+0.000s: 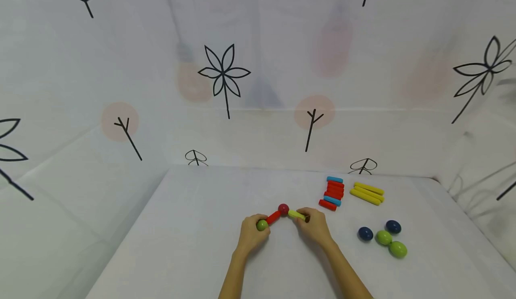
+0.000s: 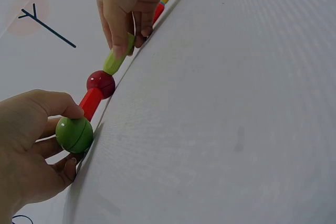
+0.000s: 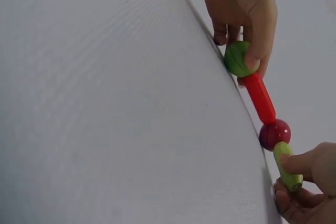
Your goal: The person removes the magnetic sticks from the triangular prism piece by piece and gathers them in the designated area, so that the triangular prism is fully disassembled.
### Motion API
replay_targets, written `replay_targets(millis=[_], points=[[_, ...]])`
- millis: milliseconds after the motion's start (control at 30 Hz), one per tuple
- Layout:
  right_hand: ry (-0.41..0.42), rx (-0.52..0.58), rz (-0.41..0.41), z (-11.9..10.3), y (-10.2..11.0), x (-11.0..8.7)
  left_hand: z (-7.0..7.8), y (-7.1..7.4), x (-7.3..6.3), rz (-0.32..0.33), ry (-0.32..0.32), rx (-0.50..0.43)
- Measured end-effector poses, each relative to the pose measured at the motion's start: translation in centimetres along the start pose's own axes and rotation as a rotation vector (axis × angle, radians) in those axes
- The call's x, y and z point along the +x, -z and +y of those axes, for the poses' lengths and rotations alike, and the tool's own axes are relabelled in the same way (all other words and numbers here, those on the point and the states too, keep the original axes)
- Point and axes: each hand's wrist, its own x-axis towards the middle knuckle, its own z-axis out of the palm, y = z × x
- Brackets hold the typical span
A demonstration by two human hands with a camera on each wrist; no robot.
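Note:
My left hand (image 1: 251, 234) grips a green ball (image 2: 74, 135), thumb on one side and fingers round the other. A red stick (image 1: 273, 217) runs from that ball to a dark red ball (image 1: 283, 209). From the dark red ball, a yellow-green stick (image 3: 286, 165) extends to my right hand (image 1: 314, 225), which pinches it between thumb and fingers. The pieces form one bent chain low over the white table, with the dark red ball at the bend. In the left wrist view, the right hand (image 2: 131, 9) shows at the top, above the yellow-green stick.
Behind the right hand lie several red sticks (image 1: 335, 189) in a stack with blue sticks (image 1: 333, 201). Yellow sticks (image 1: 367, 193) lie to their right. Nearer are two dark blue balls (image 1: 365, 233) and two green balls (image 1: 398, 249). A patterned cloth (image 1: 258, 133) hangs behind the table.

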Motion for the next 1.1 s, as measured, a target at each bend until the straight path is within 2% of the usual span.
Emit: replay_targets(millis=[233, 367, 467, 633, 733, 867, 967, 1100], points=[[0.059, -0.074, -0.034, -0.4, 0.6, 0.1, 0.0, 0.1, 0.0, 0.006, -0.006, -0.009], [0.060, -0.093, -0.038, -0.3, 0.8, 0.1, -0.1, 0.2, -0.1, 0.013, -0.009, -0.018], [0.022, -0.077, -0.011, 0.2, 1.1, -0.1, -0.2, 0.3, -0.1, 0.024, -0.024, -0.019], [-0.090, 0.022, 0.045, 1.3, 2.4, -0.4, -0.5, 0.5, -0.1, 0.048, -0.011, -0.017], [-0.165, 0.096, 0.081, 2.1, 3.4, -0.8, -0.5, 0.6, -0.1, 0.050, -0.003, -0.022], [-0.245, 0.134, 0.094, 2.9, 4.6, -1.1, -0.5, 0.7, -0.1, 0.044, -0.005, -0.025], [-0.264, 0.113, 0.089, 3.2, 5.1, -1.2, -0.4, 0.7, -0.2, 0.038, -0.002, -0.029], [-0.266, 0.092, 0.126, 3.3, 5.3, -1.2, -0.4, 0.8, -0.3, 0.040, -0.006, -0.034]])
